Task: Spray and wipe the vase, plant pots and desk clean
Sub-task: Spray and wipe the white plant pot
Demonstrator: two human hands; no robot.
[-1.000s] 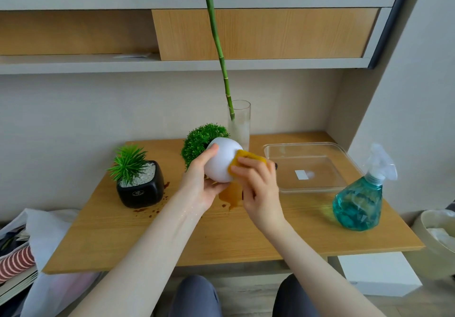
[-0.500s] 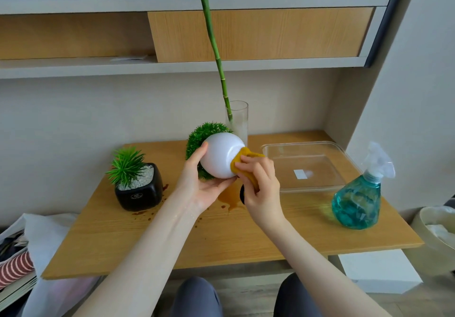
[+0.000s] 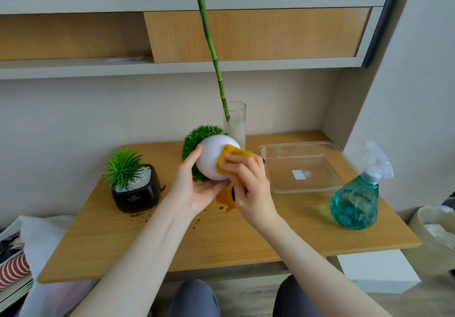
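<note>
My left hand (image 3: 197, 188) holds a round white plant pot (image 3: 213, 155) tipped on its side above the desk, its green ball of foliage (image 3: 194, 139) pointing away from me. My right hand (image 3: 251, 184) presses a yellow cloth (image 3: 231, 153) against the pot's right side. Behind them stands a tall glass vase (image 3: 237, 126) with a long green stalk. A black square pot (image 3: 136, 193) with a spiky green plant and white pebbles sits at the left of the wooden desk (image 3: 221, 238). Brown spills and drops (image 3: 226, 200) mark the desk under my hands.
A teal spray bottle (image 3: 357, 201) stands at the desk's right side, next to a clear plastic tray (image 3: 305, 191). A beige bin (image 3: 433, 233) is on the floor at the right. Bags and striped fabric (image 3: 14, 267) lie at the left. Shelves run above.
The white pot has been turned in my left hand and lifted slightly. My right hand has slid the yellow cloth over the pot's right side.
</note>
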